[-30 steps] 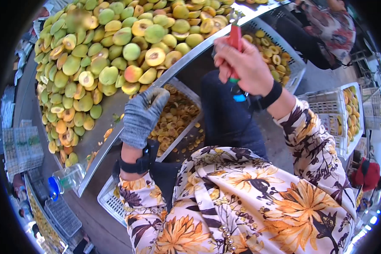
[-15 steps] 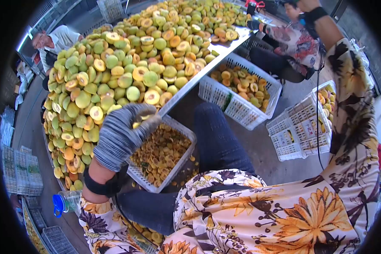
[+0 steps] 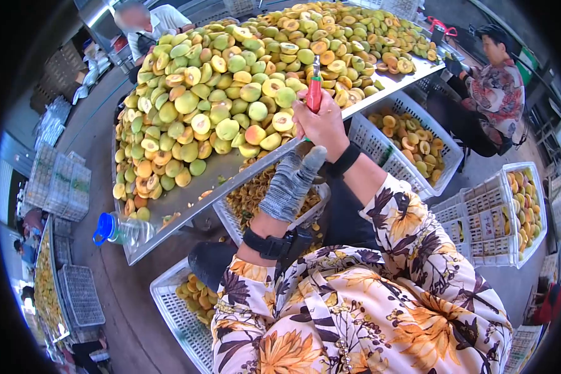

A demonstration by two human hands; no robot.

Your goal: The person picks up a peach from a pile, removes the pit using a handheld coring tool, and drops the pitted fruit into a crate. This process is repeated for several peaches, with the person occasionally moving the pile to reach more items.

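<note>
My right hand (image 3: 323, 124), bare with a black wristband, is wrapped round a red-handled tool (image 3: 315, 95) whose narrow metal tip points up and away. Just below it, at the table edge, is my left hand (image 3: 288, 187) in a grey striped knit glove. Its thumb and fingers curl together, and what lies between them is mostly hidden. Beyond both hands rises a large heap of green-yellow fruit (image 3: 227, 129), many pieces cut in half, on a metal table (image 3: 215, 190). Under my left hand stands a crate (image 3: 229, 219) of small brownish-yellow pieces.
A blue-capped bottle (image 3: 126, 229) lies at the near left table corner. Fruit halves fill a white crate (image 3: 397, 163) at right, with more crates (image 3: 480, 227) beyond and another (image 3: 171, 305) by my leg. One person (image 3: 495, 93) sits right; another (image 3: 159, 25) is across the table.
My right hand has come down from the upper right to beside my left hand, bringing the tool into view. My left hand has moved right and down relative to the heap. The view has shifted.
</note>
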